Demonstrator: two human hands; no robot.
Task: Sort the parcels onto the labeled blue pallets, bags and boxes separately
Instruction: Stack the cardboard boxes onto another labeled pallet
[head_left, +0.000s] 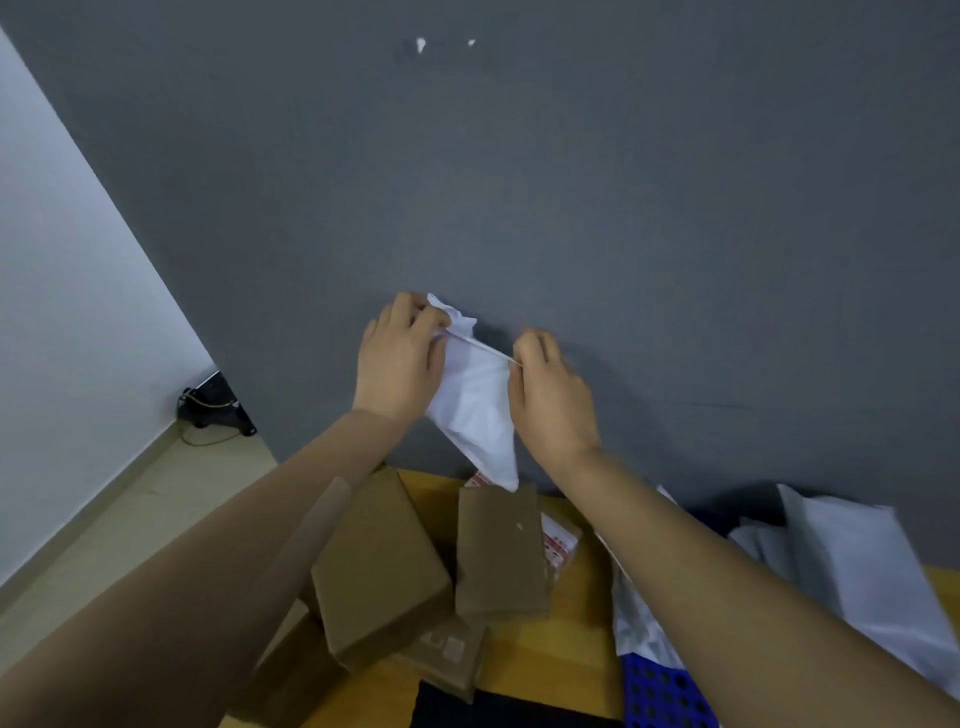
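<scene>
Raised in front of the grey wall (623, 182), my left hand (400, 358) had its fingers curled round the top corner of a white bag (475, 400), pinching the crumpled plastic there. The bag hung in the air between my two wrists, its upper edge pulled taut from one hand to the other and its lower corner pointing down towards the boxes. My right hand (550, 395) gripped the other end of that edge, with fingers and thumb closed tight on the plastic.

Lower down, at the far left, a white wall (62, 312) met the grey one, and a small black device (215, 402) with a yellowish cable sat on the floor (130, 514) in the corner. Beneath my left forearm a large cardboard box (382, 566) lay tilted on the wooden worktop (545, 654), and a flatter brown box (498, 551) lay just beside it to the right. A small labelled box (447, 649) lay partly under those two. A red-and-white printed parcel (558, 540) showed from behind the flatter box. Under my right forearm a corner of the blue pallet (660, 691) showed, and further right several white bags (852, 571) lay heaped together.
</scene>
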